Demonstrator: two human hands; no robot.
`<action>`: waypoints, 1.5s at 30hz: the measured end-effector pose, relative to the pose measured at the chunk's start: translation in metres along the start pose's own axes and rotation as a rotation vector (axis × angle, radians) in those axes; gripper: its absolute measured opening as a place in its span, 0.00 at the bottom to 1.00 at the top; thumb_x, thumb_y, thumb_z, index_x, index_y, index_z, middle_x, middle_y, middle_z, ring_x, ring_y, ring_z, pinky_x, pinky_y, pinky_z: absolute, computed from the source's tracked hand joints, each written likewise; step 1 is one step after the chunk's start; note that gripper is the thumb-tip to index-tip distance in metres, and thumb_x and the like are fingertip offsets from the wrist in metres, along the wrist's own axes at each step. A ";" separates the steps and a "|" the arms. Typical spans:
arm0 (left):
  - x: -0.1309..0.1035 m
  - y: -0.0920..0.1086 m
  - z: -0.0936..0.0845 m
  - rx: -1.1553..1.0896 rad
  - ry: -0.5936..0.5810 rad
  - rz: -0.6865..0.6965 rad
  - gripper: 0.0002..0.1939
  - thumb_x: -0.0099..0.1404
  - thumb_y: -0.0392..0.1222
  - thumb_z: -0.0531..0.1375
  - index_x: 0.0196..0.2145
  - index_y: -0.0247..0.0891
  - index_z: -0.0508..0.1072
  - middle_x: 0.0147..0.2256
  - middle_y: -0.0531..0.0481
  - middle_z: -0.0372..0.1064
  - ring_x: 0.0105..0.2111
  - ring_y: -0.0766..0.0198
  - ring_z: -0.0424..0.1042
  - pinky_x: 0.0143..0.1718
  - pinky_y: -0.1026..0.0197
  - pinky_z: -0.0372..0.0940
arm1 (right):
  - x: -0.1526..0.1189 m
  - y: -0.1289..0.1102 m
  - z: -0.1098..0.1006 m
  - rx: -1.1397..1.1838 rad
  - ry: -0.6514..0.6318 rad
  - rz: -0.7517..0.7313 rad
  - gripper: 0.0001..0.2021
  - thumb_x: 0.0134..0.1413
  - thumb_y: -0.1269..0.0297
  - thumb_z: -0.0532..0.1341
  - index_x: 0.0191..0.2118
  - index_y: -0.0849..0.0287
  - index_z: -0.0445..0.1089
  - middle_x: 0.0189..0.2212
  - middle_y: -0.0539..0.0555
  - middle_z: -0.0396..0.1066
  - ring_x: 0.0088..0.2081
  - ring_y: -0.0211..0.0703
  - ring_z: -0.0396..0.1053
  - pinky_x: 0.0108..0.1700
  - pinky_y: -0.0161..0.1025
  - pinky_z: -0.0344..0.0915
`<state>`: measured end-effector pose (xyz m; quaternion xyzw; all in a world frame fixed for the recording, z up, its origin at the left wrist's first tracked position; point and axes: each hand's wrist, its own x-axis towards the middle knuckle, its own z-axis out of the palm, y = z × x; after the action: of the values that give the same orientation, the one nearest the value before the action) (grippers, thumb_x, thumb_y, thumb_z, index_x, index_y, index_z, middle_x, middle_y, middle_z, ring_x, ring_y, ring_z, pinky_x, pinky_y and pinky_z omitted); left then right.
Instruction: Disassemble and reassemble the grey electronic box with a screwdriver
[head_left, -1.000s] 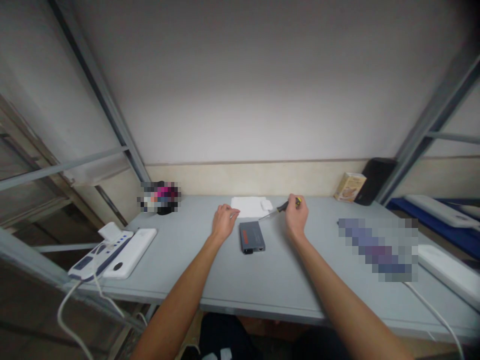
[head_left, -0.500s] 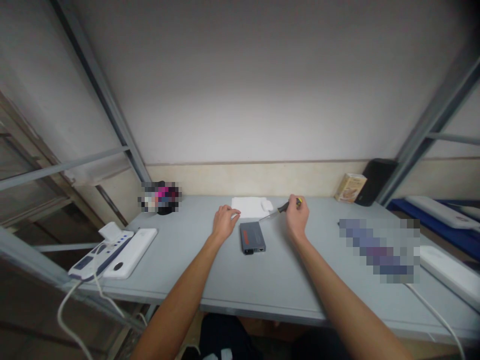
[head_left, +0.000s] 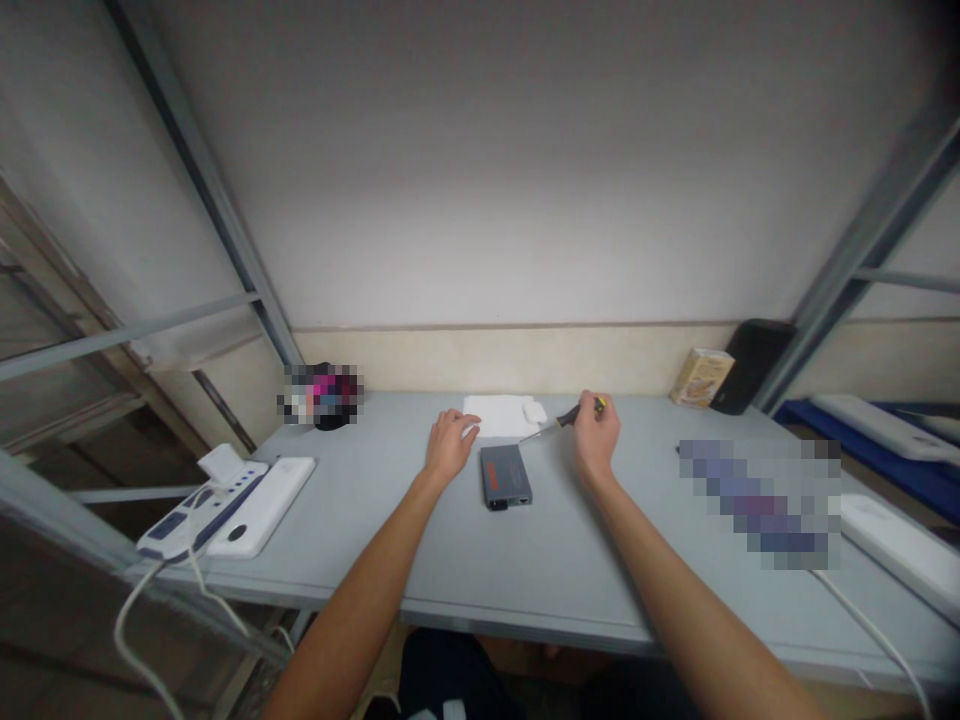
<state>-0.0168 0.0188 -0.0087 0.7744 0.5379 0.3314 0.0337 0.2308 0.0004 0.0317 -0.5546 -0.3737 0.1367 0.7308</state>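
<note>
A dark grey media converter (head_left: 505, 476) with orange lettering lies flat on the desk, its port side facing me. My right hand (head_left: 598, 435) is closed round the black-and-yellow handle of a screwdriver (head_left: 559, 420). The metal shaft slants down to the left, its tip near the far edge of the converter; whether it touches is too small to tell. Beside the converter's far left corner, my left hand (head_left: 451, 443) rests at the edge of a white sheet of paper (head_left: 495, 414). Its thumb and forefinger are bent, with a small gap showing between them. A small white object (head_left: 535, 412) sits on the paper's right side.
On the left of the grey desk (head_left: 450, 560) stand a white power strip (head_left: 176, 525) with cables and a white flat device (head_left: 262, 508). A yellowish box (head_left: 702, 378) and a black upright object (head_left: 750, 365) are at the back right. Blurred-out items lie left and right.
Almost nothing differs. The view has shifted very slightly; both hands, the screwdriver and the media converter keep their places.
</note>
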 end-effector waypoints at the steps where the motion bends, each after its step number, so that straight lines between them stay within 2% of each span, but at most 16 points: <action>1: 0.001 0.001 -0.001 -0.022 0.020 -0.001 0.12 0.71 0.42 0.57 0.47 0.44 0.79 0.43 0.44 0.71 0.47 0.54 0.67 0.50 0.54 0.63 | 0.000 0.000 0.000 0.001 0.001 0.002 0.15 0.58 0.52 0.57 0.29 0.58 0.66 0.23 0.45 0.60 0.27 0.38 0.58 0.32 0.36 0.55; 4: 0.003 0.008 -0.003 -0.118 0.072 0.027 0.11 0.72 0.41 0.56 0.43 0.43 0.79 0.42 0.45 0.72 0.46 0.55 0.68 0.52 0.54 0.63 | 0.000 -0.001 0.000 0.003 0.002 0.004 0.14 0.59 0.53 0.57 0.30 0.58 0.66 0.23 0.45 0.61 0.28 0.38 0.58 0.32 0.36 0.55; 7: 0.004 0.017 -0.007 -0.221 0.060 0.107 0.11 0.72 0.41 0.56 0.41 0.42 0.79 0.40 0.46 0.72 0.45 0.57 0.69 0.52 0.55 0.64 | 0.000 -0.002 -0.001 0.001 0.003 0.002 0.13 0.59 0.54 0.57 0.30 0.58 0.66 0.23 0.45 0.60 0.27 0.38 0.58 0.32 0.36 0.55; 12: -0.001 0.029 -0.013 -0.316 -0.066 0.219 0.08 0.69 0.41 0.59 0.41 0.42 0.79 0.41 0.47 0.72 0.46 0.58 0.69 0.53 0.55 0.63 | 0.000 -0.003 -0.002 0.000 0.011 -0.002 0.13 0.59 0.54 0.57 0.30 0.58 0.66 0.23 0.45 0.60 0.28 0.38 0.58 0.32 0.36 0.55; 18: -0.005 0.033 -0.017 -0.335 -0.216 0.299 0.09 0.65 0.38 0.63 0.43 0.41 0.79 0.41 0.46 0.74 0.46 0.56 0.69 0.53 0.55 0.62 | 0.002 -0.001 -0.002 0.002 0.015 0.003 0.13 0.58 0.55 0.57 0.30 0.58 0.66 0.23 0.46 0.60 0.28 0.39 0.58 0.33 0.36 0.54; 31: -0.006 0.034 -0.018 -0.345 -0.269 0.277 0.10 0.65 0.37 0.61 0.44 0.39 0.78 0.40 0.47 0.76 0.43 0.58 0.70 0.49 0.57 0.63 | 0.000 -0.003 -0.003 -0.004 -0.069 0.017 0.10 0.53 0.61 0.57 0.23 0.56 0.61 0.20 0.44 0.54 0.25 0.37 0.53 0.29 0.36 0.50; 45: -0.006 0.034 -0.017 -0.336 -0.267 0.267 0.10 0.64 0.37 0.62 0.44 0.39 0.78 0.38 0.48 0.76 0.41 0.58 0.69 0.46 0.58 0.63 | 0.000 -0.003 -0.004 -0.013 -0.060 0.026 0.10 0.52 0.61 0.57 0.23 0.56 0.61 0.20 0.44 0.53 0.25 0.37 0.52 0.29 0.37 0.49</action>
<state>-0.0001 -0.0055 0.0154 0.8590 0.3589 0.3127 0.1886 0.2330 -0.0034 0.0341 -0.5598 -0.3890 0.1605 0.7138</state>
